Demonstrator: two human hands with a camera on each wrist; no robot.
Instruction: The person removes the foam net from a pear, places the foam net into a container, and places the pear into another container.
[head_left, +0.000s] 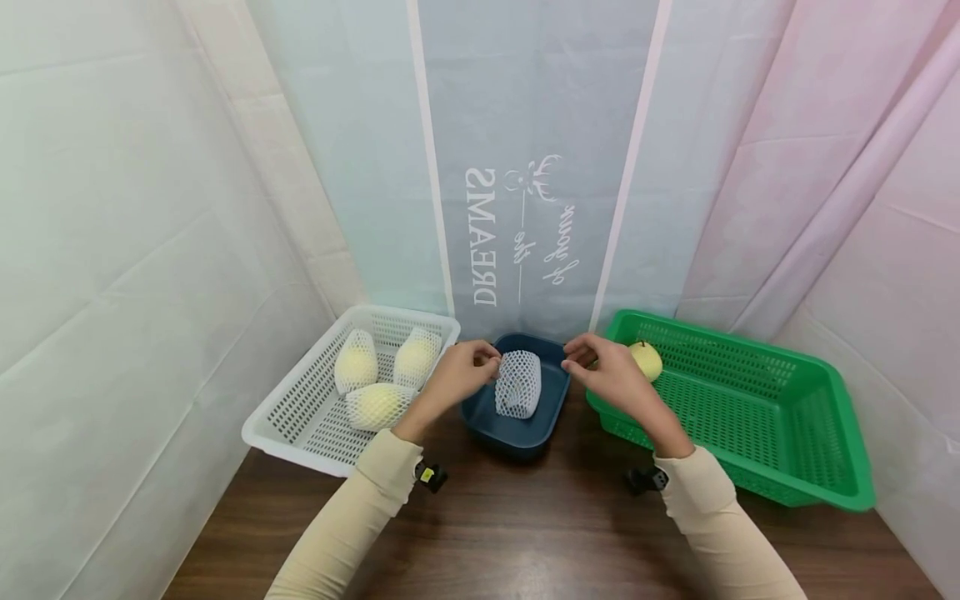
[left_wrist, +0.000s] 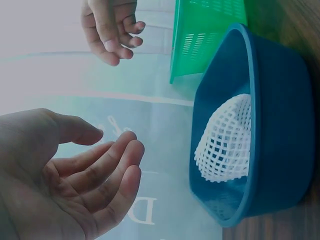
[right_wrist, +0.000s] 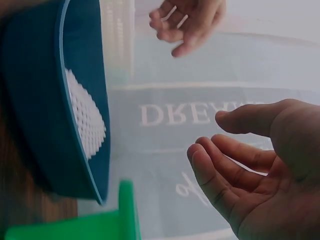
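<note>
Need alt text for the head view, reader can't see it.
A person's left grip and right grip, both empty, flank a blue tub holding a white foam net. At left, a white basket holds three net-wrapped fruits; at right, a bare yellow fruit sits in a green basket.

And there, mirrored on the blue-grey cloth (head_left: 540, 92) beyond left hand (head_left: 467, 371) and right hand (head_left: 613, 373), runs "DREAMS" (head_left: 483, 237), then scripted "the" (head_left: 522, 247)!
</note>
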